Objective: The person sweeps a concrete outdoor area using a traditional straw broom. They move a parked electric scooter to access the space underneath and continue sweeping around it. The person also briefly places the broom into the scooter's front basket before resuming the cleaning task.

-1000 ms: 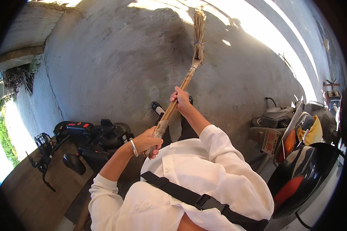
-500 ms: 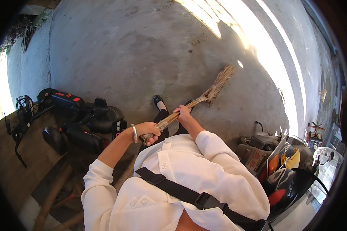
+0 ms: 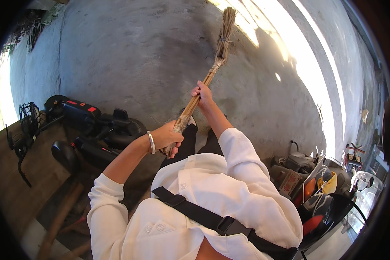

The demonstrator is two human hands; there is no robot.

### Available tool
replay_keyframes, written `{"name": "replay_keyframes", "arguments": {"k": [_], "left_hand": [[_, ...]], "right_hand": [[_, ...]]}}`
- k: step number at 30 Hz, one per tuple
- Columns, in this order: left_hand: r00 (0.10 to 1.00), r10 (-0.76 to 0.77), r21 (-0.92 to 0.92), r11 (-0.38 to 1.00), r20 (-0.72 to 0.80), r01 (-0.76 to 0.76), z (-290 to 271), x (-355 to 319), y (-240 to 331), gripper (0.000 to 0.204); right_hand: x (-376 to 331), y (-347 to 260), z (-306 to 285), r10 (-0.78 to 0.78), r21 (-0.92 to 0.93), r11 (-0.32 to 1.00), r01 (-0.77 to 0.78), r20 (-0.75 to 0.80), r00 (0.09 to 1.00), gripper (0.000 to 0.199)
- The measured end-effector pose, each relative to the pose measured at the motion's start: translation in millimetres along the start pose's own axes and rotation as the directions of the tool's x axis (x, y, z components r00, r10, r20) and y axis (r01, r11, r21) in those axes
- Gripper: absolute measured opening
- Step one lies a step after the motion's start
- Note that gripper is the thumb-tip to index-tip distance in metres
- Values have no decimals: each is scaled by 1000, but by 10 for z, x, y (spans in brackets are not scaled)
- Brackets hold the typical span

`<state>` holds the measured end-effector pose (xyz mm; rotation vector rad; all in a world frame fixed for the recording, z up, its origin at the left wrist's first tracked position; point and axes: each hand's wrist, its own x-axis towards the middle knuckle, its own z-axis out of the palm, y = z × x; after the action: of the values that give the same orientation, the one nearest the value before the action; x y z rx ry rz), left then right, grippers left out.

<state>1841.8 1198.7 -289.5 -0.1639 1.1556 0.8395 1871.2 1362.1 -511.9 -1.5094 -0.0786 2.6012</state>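
Observation:
A straw broom (image 3: 224, 41) reaches away from my body, its bristle end far out in front and tilted slightly right. My left hand (image 3: 167, 136), with a silver bangle at the wrist, is wrapped round the butt of the handle close to my waist. Further up the shaft my right hand (image 3: 203, 94) grips it, fingers closed round the bundled stalks. The bristles appear over the grey floor (image 3: 130, 56) beside a sunlit strip; whether they touch it I cannot tell.
Black two-wheelers (image 3: 80, 117) with a wire basket stand close on my left. On the right are a cardboard box (image 3: 290, 183), a yellow cloth-like item (image 3: 329, 183) and a dark vehicle part (image 3: 329, 210). Wooden poles (image 3: 61, 219) lie at the lower left.
The broom's bristle end has swung forward and to the left, away from my body. My right hand has moved forward with the handle; both hands keep their hold.

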Motion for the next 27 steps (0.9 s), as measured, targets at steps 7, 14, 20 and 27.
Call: {"name": "replay_keyframes", "arguments": {"k": [7, 14, 20, 27], "left_hand": [[984, -87, -56, 994, 155, 97, -225, -241, -472, 35], [979, -184, -177, 964, 91, 198, -656, -677, -833, 29], [977, -104, -108, 990, -186, 85, -705, -1238, -694, 28], [972, 40, -248, 964, -231, -98, -355, -1069, -546, 24]], "right_hand": [[-499, 399, -542, -14, -30, 1000, 6, -280, 960, 17], [-482, 1365, -715, 279, 57, 958, -281, -410, 868, 14], [-395, 1824, 105, 339, -40, 936, -350, -172, 925, 20], [-297, 1338, 504, 359, -140, 923, -358, -22, 933, 21]]}}
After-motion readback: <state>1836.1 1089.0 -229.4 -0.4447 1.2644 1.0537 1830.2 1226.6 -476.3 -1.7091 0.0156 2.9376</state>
